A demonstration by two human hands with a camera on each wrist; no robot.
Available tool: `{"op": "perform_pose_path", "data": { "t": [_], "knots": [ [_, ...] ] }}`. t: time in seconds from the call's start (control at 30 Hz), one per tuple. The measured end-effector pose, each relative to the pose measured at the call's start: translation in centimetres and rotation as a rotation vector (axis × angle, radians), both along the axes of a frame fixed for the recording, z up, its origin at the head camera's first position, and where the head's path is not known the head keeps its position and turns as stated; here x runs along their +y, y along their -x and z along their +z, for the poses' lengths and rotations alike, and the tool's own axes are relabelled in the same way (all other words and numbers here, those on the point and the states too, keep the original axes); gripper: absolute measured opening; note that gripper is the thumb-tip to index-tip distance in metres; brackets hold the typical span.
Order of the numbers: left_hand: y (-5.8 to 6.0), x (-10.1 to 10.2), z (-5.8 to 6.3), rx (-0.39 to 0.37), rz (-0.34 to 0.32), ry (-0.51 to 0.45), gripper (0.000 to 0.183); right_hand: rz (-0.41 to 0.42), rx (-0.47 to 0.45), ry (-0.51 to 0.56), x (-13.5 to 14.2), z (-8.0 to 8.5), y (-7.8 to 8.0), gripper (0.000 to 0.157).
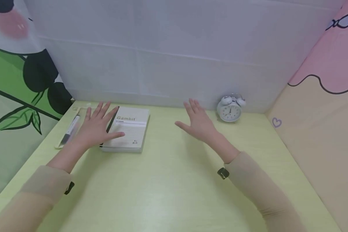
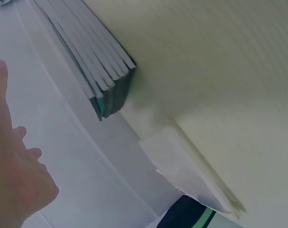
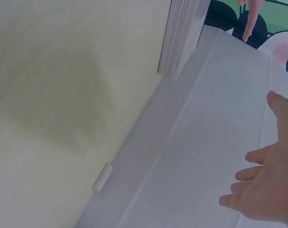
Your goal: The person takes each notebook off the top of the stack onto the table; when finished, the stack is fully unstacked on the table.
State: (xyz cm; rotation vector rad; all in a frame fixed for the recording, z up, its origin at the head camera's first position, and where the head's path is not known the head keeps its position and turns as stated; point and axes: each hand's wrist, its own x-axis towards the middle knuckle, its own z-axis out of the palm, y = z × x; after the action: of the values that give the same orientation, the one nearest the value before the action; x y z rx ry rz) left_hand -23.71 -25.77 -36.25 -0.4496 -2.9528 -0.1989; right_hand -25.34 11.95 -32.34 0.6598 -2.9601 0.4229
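Hands (image 1: 97, 125) partly covering notebook (image 1: 129, 130)

A study corner is suggested: a pale green desk (image 1: 174, 187) is enclosed by cartoon-printed partition panels (image 1: 330, 64), with a notebook (image 1: 129, 132), a pen (image 1: 69, 130) and an alarm clock (image 1: 229, 109) laid out

Head camera looks forward and down over the desk (image 1: 168, 180) from above, taking in both forearms, the notebook (image 1: 127, 132), the clock (image 1: 229, 109) and the back wall. Left wrist camera sits low and very near, tilted, facing past the left hand (image 2: 15, 175) at the notebook's page edges (image 2: 106, 71) and the wall foot. Right wrist camera, equally low and rolled, faces across the desk past the right hand (image 3: 265, 190) at the same notebook (image 3: 182, 33), so all three share notebook, desk and wall.
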Motion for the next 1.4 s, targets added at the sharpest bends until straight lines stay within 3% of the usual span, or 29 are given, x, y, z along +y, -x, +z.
{"op": "perform_pose_path", "data": {
  "t": [0.37, 0.6, 0.83, 1.03, 1.4],
  "knots": [
    [2.2, -3.5, -3.3, -0.154, -0.012, -0.159, 0.113, 0.087, -0.186, 0.220, -6.8, -4.1, 1.5, 0.092],
    [2.6, -4.0, -4.1, -0.281, 0.008, -0.241, 0.115, 0.097, -0.310, 0.280, -10.1, -6.9, 1.6, 0.094],
    [3.2, -4.4, -5.2, -0.337, 0.008, -0.262, 0.110, 0.107, -0.437, 0.343, -12.5, -9.0, 1.7, 0.092],
    [3.1, -4.4, -5.3, -0.356, 0.017, -0.288, 0.109, 0.078, -0.510, 0.383, -13.6, -10.0, 1.9, 0.095],
    [3.1, -4.0, -4.7, -0.391, 0.033, -0.321, 0.112, 0.058, -0.505, 0.379, -13.6, -10.0, 2.1, 0.095]
  ]
}}
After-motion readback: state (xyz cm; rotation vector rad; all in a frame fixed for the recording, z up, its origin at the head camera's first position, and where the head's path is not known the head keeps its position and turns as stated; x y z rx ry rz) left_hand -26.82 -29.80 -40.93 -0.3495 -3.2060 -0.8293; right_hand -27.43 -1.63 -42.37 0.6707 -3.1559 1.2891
